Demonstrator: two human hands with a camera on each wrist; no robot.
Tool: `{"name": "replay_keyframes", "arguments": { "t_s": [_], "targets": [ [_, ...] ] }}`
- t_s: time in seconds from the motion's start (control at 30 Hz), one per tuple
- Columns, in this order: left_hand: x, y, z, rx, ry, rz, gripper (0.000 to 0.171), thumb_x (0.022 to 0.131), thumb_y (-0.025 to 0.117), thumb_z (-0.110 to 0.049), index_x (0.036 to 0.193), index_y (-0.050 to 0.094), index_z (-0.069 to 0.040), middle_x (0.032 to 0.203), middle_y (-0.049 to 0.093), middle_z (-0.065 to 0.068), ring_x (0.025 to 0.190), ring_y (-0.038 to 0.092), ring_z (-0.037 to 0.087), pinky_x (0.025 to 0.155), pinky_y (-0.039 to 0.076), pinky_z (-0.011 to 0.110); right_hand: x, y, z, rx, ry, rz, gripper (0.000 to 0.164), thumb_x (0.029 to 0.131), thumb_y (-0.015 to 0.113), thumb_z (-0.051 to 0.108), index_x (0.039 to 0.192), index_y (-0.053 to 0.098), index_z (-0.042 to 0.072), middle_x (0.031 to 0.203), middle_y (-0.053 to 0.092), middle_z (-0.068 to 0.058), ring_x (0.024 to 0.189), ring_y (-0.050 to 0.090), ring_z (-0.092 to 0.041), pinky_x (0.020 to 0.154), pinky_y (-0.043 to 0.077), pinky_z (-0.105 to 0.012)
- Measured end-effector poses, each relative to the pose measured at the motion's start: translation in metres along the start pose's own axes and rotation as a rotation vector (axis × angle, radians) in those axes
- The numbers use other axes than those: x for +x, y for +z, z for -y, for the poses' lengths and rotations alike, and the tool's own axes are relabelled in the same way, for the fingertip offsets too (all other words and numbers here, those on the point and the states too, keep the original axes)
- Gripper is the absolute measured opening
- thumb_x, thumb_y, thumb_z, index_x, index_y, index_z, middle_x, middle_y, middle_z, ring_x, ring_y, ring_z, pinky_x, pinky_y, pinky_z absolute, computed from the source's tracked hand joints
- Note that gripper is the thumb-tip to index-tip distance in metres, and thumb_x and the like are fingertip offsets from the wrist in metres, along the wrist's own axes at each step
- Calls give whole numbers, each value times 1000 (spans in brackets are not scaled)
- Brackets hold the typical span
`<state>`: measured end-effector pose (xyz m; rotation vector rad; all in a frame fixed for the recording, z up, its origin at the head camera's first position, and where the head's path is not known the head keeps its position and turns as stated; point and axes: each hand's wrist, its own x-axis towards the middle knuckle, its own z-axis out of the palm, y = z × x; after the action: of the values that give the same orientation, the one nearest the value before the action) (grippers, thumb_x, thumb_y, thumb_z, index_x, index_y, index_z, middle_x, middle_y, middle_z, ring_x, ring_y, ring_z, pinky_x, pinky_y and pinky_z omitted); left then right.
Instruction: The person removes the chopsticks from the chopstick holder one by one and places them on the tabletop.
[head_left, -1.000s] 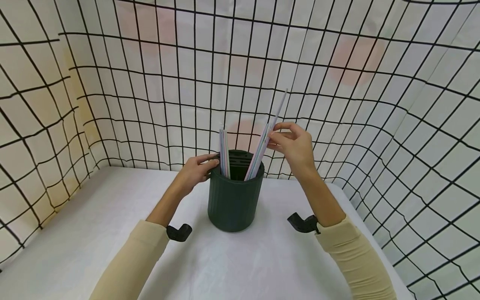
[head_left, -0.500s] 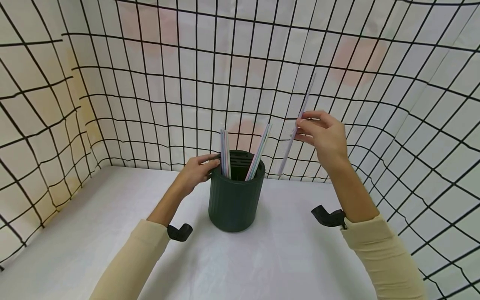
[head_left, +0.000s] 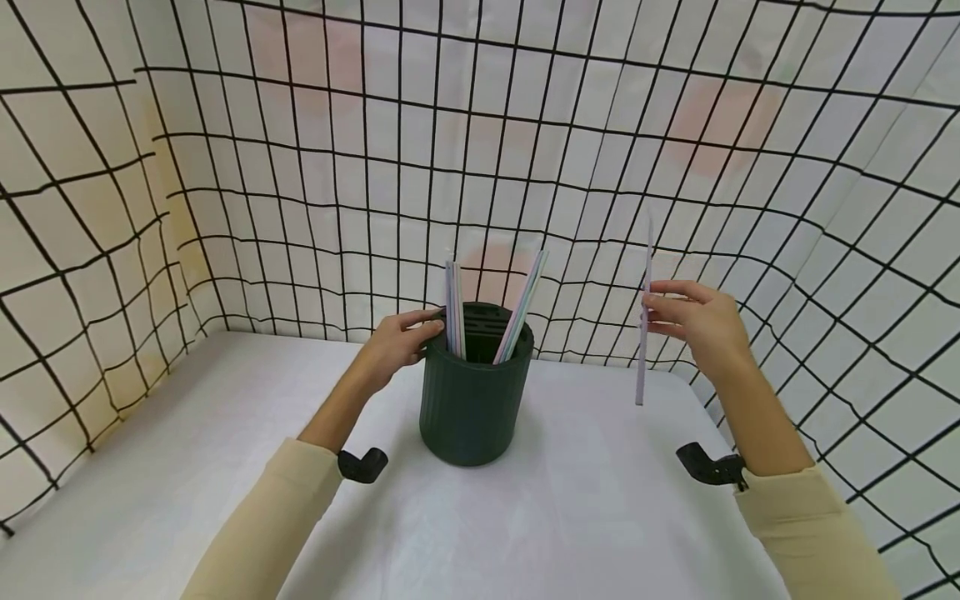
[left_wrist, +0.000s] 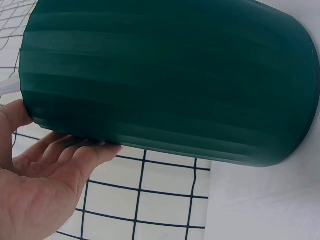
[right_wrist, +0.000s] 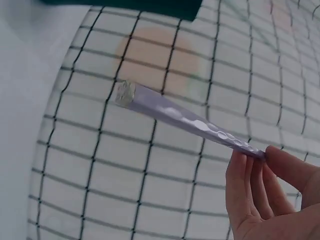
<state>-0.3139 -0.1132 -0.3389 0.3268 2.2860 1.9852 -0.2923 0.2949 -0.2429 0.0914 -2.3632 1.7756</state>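
Observation:
A dark green ribbed holder [head_left: 471,412] stands upright on the table, with a black slotted part [head_left: 483,321] inside its rim. One bundle of pastel straws [head_left: 455,312] leans at its left side, another bundle [head_left: 521,310] at its right. My left hand [head_left: 393,346] grips the holder's left rim; in the left wrist view its fingers [left_wrist: 65,155] lie along the wall. Off to the right, my right hand [head_left: 701,321] pinches a long pale purple straw [head_left: 642,350], nearly upright above the table. The right wrist view shows clear wrapping at the straw's end [right_wrist: 125,93].
A white surface [head_left: 555,517] spreads beneath both arms. Black wire grid [head_left: 322,208] over pale sheeting encloses the back and both sides. A black curved piece is on each wrist, the left one [head_left: 363,465] and the right one [head_left: 708,465].
My right hand has lifted the purple straw away from the right bundle, carried it rightward, then lowered it and turned it nearly upright. The left hand stays at the holder's rim.

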Motion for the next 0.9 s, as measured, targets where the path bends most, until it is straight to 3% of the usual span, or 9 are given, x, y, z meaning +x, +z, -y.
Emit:
{"name": "replay_keyframes", "arguments": {
  "t_s": [0.13,0.33,0.5,0.63,0.73,0.83,0.9],
  "targets": [
    [1,0,0,11,3,-1,53,104,59,-32,151,50,-11,144,58,17,132,59,31,111,47,47,0,-20,-27,-6,69,6,42,95,73,22,130,60,1,92,74,13,83,72,-6,77,61,-21],
    [1,-1,1,26,-1,-7,53,103,59,-34,151,49,-11,145,57,17,133,58,31,111,47,47,-1,-50,-74,-123,150,62,42,99,68,25,133,59,2,90,73,20,85,72,-2,79,61,-21],
    [0,-1,1,31,2,-9,54,104,58,-33,151,48,-10,145,57,18,133,58,32,111,47,47,-5,-76,-109,-106,228,93,41,102,63,21,136,57,-1,92,73,21,87,73,-1,81,61,-23],
    [1,0,1,25,-3,-16,53,103,59,-32,150,50,-10,143,59,17,131,60,31,111,48,47,-9,-94,-134,-25,320,104,15,100,67,17,113,72,15,90,75,17,84,74,-5,80,62,-25],
    [2,0,1,18,-8,-16,53,103,59,-32,150,50,-10,143,59,17,131,59,31,111,47,47,-13,-105,-153,-6,369,124,11,97,71,17,96,76,27,88,75,15,82,74,-6,78,62,-25],
    [2,1,1,15,-12,-17,53,103,59,-32,150,50,-10,143,59,17,131,59,30,111,47,47,-18,-113,-172,-23,397,147,10,96,72,17,104,77,20,89,75,15,83,74,-7,78,62,-25],
    [2,1,1,19,-10,-14,53,104,59,-32,151,49,-10,143,59,17,131,60,31,111,47,47,-22,-117,-182,-37,414,151,21,96,72,17,116,75,10,91,74,15,83,74,-7,79,62,-26]
  ]
}}
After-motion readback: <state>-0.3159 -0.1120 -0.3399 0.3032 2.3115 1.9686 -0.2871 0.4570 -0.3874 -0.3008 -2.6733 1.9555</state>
